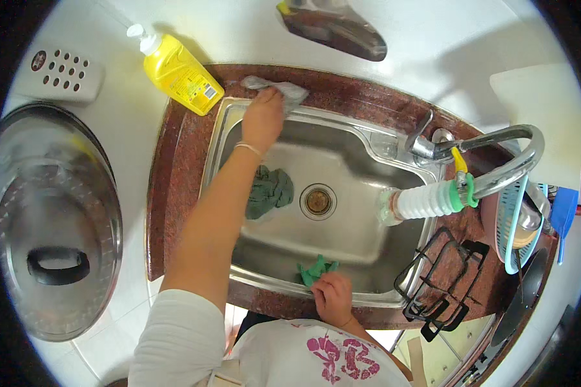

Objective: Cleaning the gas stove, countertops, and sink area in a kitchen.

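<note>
My left hand [263,118] presses on a grey cloth [295,92] lying on the red stone counter along the back rim of a stainless steel sink [339,169]. Over the sink's front edge, my right hand [334,296] holds a crumpled green cloth or sponge [314,271] between its fingers. Inside the basin, a wet dark green cloth [271,191] lies left of the drain [318,201], partly hidden behind my left forearm.
A yellow soap bottle [184,77] stands at the back left corner. The curved faucet [508,169] with a white corrugated hose [423,200] reaches over the basin's right side. A black stove grate [440,285] and a light blue basket [511,227] occupy the right counter.
</note>
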A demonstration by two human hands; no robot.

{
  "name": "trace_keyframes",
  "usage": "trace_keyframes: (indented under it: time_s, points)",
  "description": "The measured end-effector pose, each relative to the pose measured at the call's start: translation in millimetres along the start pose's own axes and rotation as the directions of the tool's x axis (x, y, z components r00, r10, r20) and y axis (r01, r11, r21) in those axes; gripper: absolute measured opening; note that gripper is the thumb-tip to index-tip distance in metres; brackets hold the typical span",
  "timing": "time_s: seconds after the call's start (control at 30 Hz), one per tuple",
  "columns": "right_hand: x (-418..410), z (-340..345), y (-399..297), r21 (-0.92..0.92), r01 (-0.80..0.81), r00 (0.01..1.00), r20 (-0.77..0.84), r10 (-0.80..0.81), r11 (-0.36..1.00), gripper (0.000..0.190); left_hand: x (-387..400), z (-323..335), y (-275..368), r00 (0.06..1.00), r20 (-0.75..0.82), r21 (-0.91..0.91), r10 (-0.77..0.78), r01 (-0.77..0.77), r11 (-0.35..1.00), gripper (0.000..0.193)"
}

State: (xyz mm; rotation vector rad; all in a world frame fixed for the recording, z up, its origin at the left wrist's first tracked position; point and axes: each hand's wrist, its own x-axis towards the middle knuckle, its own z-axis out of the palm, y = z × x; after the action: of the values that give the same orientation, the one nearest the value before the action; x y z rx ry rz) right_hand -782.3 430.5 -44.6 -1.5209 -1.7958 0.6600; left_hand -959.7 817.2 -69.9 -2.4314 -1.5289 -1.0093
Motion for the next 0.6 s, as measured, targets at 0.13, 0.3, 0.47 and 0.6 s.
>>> trace_keyframes:
  time_s: [0.13, 0.3, 0.47, 0.6]
  points:
    - [0.4, -2.0, -0.8, -0.001, 0.002, 1.000, -0.017, -0.002, 1.000, 0.022, 1.2, 5.9, 16.8, 0.932, 0.073, -0.090, -0.356, 0.361, 0.928, 0.021]
    - [-5.4, -0.4, 4.3, -0.011, -0.012, 1.000, 0.021, 0.012, 1.000, 0.022, 25.5, 26.4, 89.8, 0.538, 0.016, -0.806, -0.843, 0.506, 0.307, 0.037]
    - [-2.2, -0.2, 1.1, 0.005, -0.010, 1.000, 0.029, 0.010, 1.000, 0.023, 40.4, 46.9, 122.4, 0.963, -0.220, -0.179, -0.156, 0.118, 0.977, 0.038]
    - [-6.1, 4.3, 3.2, -0.019, -0.015, 1.000, 0.013, 0.015, 1.000, 0.023, 61.7, 61.9, 186.0, 0.959, -0.244, -0.261, 0.145, -0.209, 0.942, 0.026]
